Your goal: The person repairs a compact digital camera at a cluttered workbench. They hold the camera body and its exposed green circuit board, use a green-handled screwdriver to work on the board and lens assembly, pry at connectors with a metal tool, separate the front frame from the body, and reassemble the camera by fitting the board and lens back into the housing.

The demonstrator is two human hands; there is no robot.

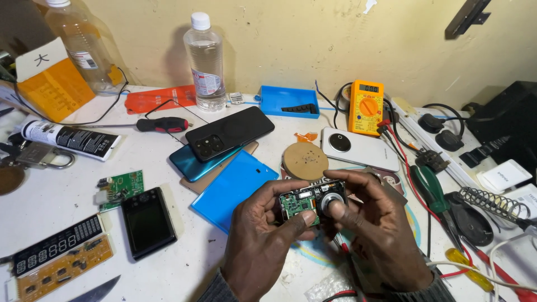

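Observation:
Both my hands hold a small opened electronic device (311, 202) over the white table (50, 196). It shows a green circuit board and a round silver part in a black frame. My left hand (260, 243) grips its left side, thumb lying along the board's lower edge. My right hand (380, 229) wraps the right side, with a fingertip pressed on the round silver part. A blue phone back cover (232, 187) lies just left of my hands, and a tan round disc (305, 160) sits right behind the device.
Stacked phones (226, 134), a white phone (358, 148), a yellow multimeter (366, 107), a blue tray (289, 101) and clear bottles (205, 61) stand behind. A black device (148, 222), circuit boards (62, 258), a screwdriver (162, 124) and a tube (70, 138) lie left. Pliers (433, 187), cables and a soldering stand (495, 204) crowd the right.

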